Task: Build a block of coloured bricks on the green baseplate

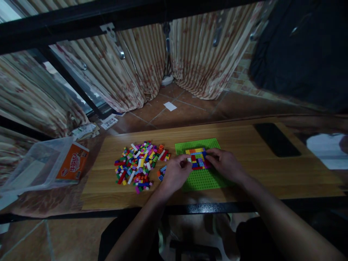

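A green studded baseplate (202, 182) lies on the wooden table, bearing a low rectangle of coloured toy building bricks (199, 156). My left hand (176, 173) is closed in a pinch at the rectangle's left side, with a small white brick (189, 159) at its fingertips. Whether that brick is pressed down onto the others I cannot tell. On the opposite side my right hand (225, 165) has thumb and fingers against the right edge of the brick rectangle, steadying contact there. Left of the plate spreads a heap of loose bricks (141, 161), with several more (162, 173) partly behind my left hand.
A black flat slab, perhaps a phone (276, 139), lies on the right of the wooden table (239, 136). At the left stands a clear plastic bin (29, 163) with an orange label. Curtains (130, 69) hang beyond, and a white card (170, 106) lies on the tiled floor.
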A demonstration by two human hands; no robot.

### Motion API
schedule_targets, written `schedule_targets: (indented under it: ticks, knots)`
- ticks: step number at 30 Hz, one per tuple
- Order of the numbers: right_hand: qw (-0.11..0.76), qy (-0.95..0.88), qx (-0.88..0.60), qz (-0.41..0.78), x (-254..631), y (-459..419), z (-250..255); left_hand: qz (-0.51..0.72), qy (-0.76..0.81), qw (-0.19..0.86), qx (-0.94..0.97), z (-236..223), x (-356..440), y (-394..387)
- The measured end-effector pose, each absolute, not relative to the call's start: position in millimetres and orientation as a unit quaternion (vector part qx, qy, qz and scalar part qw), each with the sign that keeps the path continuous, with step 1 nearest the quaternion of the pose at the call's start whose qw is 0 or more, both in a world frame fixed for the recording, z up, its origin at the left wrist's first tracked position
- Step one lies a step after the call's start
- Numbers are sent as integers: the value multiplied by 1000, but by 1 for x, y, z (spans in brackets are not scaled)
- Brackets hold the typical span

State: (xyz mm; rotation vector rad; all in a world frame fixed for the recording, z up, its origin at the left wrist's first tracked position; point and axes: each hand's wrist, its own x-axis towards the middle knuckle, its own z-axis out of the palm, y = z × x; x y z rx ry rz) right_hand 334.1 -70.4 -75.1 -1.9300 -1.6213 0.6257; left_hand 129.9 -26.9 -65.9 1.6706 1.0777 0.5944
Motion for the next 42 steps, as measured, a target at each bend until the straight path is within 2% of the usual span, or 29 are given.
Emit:
schedule_targets:
  ticks: [5,13,22,29,42]
  knots:
    - [274,-597,-717,232,335,-71,-73,249,426,501,711,-70,140,-31]
    - [264,-613,-710,223,335,-72,-73,249,394,331,821,-72,146,-33]
    - [257,-618,-710,218,332,-73,-67,175,373,247,877,-67,153,-37]
    - [246,-622,-713,211,333,-74,-69,185,365,268,872,-70,150,-33]
    - [233,-630,-713,200,332,-74,-69,136,380,205,892,-65,150,-36]
